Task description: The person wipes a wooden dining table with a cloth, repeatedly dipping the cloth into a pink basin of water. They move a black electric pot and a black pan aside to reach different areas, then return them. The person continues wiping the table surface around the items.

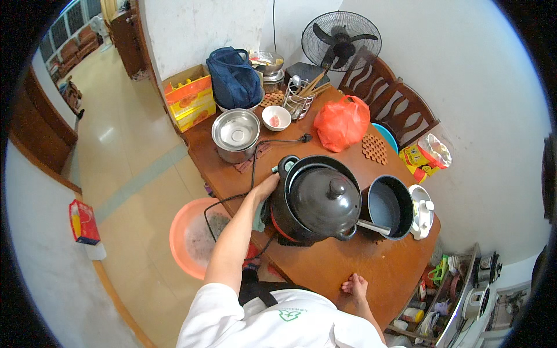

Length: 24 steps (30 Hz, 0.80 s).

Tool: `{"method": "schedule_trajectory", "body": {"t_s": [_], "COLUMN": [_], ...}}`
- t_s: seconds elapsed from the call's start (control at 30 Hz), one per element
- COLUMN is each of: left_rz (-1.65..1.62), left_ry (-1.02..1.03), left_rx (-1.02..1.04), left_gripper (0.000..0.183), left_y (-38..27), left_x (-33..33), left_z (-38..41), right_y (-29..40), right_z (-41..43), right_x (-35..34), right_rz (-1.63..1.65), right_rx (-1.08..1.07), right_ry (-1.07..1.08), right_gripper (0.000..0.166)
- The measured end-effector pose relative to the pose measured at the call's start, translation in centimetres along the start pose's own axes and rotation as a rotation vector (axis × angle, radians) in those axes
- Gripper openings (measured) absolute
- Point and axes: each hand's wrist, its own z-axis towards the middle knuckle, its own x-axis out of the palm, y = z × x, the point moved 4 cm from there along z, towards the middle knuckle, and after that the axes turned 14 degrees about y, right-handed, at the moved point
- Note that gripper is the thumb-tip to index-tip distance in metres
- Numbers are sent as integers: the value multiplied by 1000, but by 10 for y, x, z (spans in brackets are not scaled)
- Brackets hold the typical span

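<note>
On the wooden table (348, 265) stands a large black pot (283, 209) with a loop handle. A domed black lid (324, 198) lies tilted inside its rim. My left hand (266, 187) is at the pot's left side by the handle, over a green cloth (259, 219); its fingers are partly hidden, so its grip is unclear. My right hand (356, 285) rests near the table's front edge with fingers loosely curled, touching no object but the table. Right of the pot are a dark saucepan (389, 209) with a metal handle and a white lid (421, 212).
A steel bowl (236, 130), a white bowl (276, 118), a cutlery holder (298, 100), a red plastic bag (342, 123) and a power cord (278, 140) are farther back. An orange basin (178, 237) of cloudy water stands on the floor at left. Wooden chairs (404, 108) stand behind.
</note>
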Motion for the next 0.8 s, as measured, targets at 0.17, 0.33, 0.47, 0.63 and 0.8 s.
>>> {"method": "schedule_trajectory", "body": {"t_s": [0.17, 0.33, 0.47, 0.63, 0.8], "left_rz": [-53, 90, 409, 459, 56], "left_ry": [-5, -182, -472, -504, -383], "left_rx": [83, 433, 387, 255, 332], "left_gripper": [35, 46, 50, 56, 58], "left_y": [14, 63, 111, 115, 99], "left_x": [-1, 10, 41, 40, -26], "left_z": [-4, -50, -90, -94, -30], "right_y": [-15, -26, -24, -22, -16], "right_z": [-5, -4, -4, -5, 1], "right_x": [-5, -8, -9, -10, -7], "right_rz": [68, 105, 81, 109, 84], "right_rx": [-45, -67, -55, -38, -70], "right_ry": [-11, 24, 36, 56, 94], "right_gripper": [25, 26, 27, 27, 30]}}
